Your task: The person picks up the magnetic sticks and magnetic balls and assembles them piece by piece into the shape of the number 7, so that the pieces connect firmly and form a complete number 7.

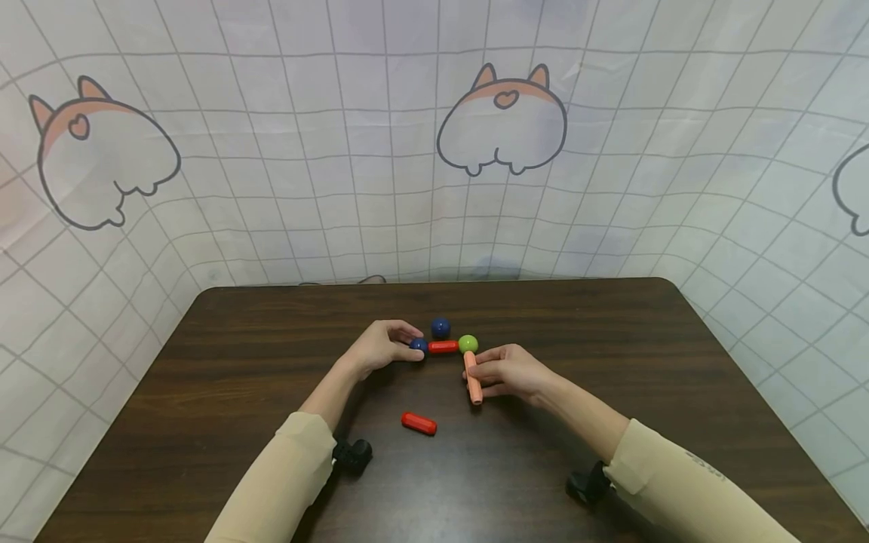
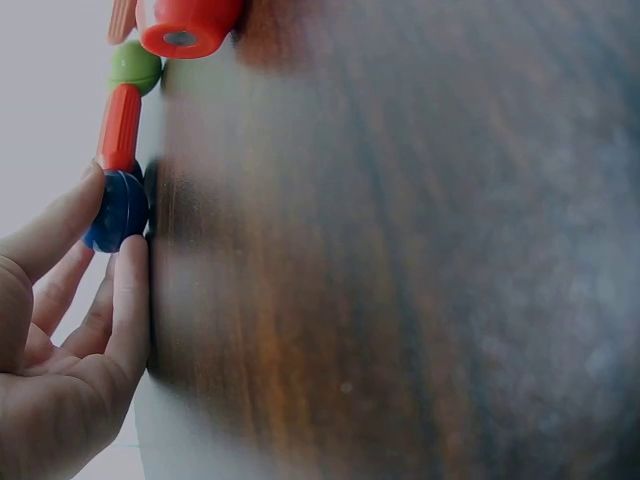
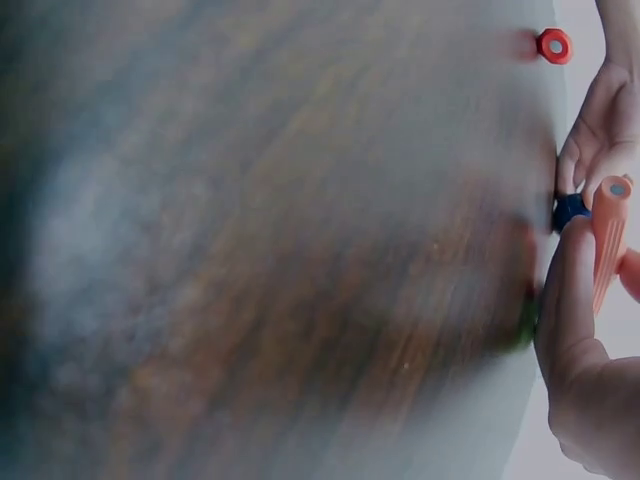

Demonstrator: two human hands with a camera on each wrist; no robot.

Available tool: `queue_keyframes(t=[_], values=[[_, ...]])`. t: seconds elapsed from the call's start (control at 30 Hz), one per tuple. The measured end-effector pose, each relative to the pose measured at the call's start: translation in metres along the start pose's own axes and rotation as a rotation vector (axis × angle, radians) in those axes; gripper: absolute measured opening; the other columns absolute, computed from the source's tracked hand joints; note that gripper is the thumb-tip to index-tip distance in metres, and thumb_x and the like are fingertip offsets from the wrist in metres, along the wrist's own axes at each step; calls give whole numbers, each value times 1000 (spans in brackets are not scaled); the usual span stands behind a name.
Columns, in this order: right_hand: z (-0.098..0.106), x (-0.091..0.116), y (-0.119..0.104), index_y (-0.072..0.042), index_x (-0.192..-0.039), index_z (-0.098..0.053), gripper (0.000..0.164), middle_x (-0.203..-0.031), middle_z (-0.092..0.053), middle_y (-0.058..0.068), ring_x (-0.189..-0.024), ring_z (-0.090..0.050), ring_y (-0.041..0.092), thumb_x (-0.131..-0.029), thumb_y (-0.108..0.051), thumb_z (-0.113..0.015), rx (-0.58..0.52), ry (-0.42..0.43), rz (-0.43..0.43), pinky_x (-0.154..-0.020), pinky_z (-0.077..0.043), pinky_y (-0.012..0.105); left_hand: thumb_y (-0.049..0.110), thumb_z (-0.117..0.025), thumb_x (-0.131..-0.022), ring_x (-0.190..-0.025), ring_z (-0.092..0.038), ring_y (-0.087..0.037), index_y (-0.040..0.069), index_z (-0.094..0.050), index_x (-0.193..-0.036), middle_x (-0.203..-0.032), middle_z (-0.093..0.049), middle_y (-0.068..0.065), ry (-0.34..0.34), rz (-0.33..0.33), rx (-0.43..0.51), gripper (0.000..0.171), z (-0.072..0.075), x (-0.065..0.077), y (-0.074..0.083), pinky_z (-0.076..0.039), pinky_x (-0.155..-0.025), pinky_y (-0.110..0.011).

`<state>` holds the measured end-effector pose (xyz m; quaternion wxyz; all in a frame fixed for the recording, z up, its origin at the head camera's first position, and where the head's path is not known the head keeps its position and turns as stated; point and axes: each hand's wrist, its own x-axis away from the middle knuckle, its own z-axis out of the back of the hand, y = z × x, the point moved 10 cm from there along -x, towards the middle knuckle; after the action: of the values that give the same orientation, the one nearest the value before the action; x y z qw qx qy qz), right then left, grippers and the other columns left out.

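My left hand [image 1: 384, 345] pinches a dark blue ball [image 2: 124, 212] between thumb and fingers. From that ball a red rod [image 1: 443, 347] runs to a light green ball [image 1: 468, 344], end to end in one line. My right hand [image 1: 514, 372] holds an orange rod [image 1: 473, 379] by its middle, its far end right at the green ball. In the right wrist view the orange rod [image 3: 610, 240] shows a grey disc in its end, and the fingers hide the green ball. A second blue ball [image 1: 440, 327] sits just behind the red rod.
Nearer to me on the dark wooden table [image 1: 224, 392] lies a loose red rod [image 1: 419, 423], between the two forearms. Black wrist cameras are strapped below both sleeves. A white curtain [image 1: 353, 196] with a grid print hangs behind the table.
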<state>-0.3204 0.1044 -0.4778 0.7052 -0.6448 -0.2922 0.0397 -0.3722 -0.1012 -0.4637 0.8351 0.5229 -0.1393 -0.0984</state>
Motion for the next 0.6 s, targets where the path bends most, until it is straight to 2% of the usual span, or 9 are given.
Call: queue_keyframes(t=[0.2,0.43,0.6], values=[[0,-3,0,18,-134,-52,43,-117,-70,26,-94,-72,21,-100,-5,-65,-11,28,-7,-83,-58,36,13,-85,-86,-109,-59,-28,7,-73,-118,-115,-67,-10,-3,8,8,34,0,0,0,-47,-96,-45],[-2,-6,0,22,-138,-43,51,-121,-65,26,-101,-70,23,-101,-6,-65,-35,71,-11,-86,-57,38,12,-86,-86,-109,-60,-27,6,-73,-117,-115,-67,-10,-6,7,15,34,0,0,1,-48,-95,-44],[-5,-9,3,21,-138,-44,51,-123,-62,25,-102,-69,24,-101,-7,-66,-38,82,-29,-87,-57,39,13,-86,-86,-108,-60,-27,7,-74,-117,-114,-67,-10,-1,13,6,34,0,-1,0,-48,-94,-43]])
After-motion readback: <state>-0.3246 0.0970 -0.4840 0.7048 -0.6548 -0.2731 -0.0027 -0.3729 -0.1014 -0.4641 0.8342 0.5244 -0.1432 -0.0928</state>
